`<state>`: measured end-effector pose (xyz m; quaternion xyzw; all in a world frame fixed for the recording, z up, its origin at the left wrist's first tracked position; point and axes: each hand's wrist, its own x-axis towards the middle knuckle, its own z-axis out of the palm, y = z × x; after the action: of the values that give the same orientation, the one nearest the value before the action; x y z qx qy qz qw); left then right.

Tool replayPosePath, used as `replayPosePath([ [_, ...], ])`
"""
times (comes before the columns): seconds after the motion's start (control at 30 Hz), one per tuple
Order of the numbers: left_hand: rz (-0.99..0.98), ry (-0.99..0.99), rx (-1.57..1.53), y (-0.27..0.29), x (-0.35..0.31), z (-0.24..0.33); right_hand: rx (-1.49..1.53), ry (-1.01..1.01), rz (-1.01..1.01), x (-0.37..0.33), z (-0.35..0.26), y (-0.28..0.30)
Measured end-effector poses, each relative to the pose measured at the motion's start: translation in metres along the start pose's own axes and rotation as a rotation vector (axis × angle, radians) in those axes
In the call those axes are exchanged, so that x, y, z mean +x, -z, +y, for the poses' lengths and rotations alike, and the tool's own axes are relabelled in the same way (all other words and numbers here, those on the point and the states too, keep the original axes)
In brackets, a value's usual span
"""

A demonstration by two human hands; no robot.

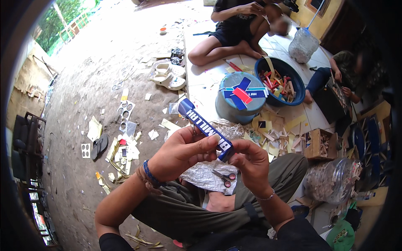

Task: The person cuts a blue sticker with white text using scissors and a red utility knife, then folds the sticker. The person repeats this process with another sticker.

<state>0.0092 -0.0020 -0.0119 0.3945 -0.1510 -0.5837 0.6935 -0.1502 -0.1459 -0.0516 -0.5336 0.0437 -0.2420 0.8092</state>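
A narrow blue strip with white lettering [197,119] is held up in front of me, slanting from upper left to lower right. My left hand [188,144] pinches it around the middle, thumb on top. At its lower right end, the fingers and thumb of my right hand [251,161] close on it. Below the hands, a pair of scissors [226,177] with dark handles lies on a crumpled whitish sack [201,175] over my lap. Beyond the strip, more blue strips and a red one [243,96] rest crosswise on an upturned grey-blue bucket [222,109].
A blue basin [300,90] holds colourful scraps. Two people sit on the tiles, one at a dark box [331,100]. To my right are a wooden box [310,144] and a large clear jar [328,180]. Paper scraps, pale clogs [169,79] and a sandal [99,146] lie left.
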Motion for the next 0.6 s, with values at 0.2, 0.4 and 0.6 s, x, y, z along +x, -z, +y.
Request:
replayPosePath([
  [0.2, -0.072, -0.107, 0.172, -0.002, 0.002, 0.000, 0.230, -0.060, -0.065, 0.004, 0.010, 0.004],
  [0.4, -0.059, -0.118, 0.228, -0.010, 0.000, -0.003, 0.509, -0.094, -0.056, 0.002, 0.023, -0.001],
  [0.6, -0.013, -0.095, 0.280, -0.014, -0.002, -0.004, 0.560, -0.253, -0.069, 0.002, 0.032, -0.009],
])
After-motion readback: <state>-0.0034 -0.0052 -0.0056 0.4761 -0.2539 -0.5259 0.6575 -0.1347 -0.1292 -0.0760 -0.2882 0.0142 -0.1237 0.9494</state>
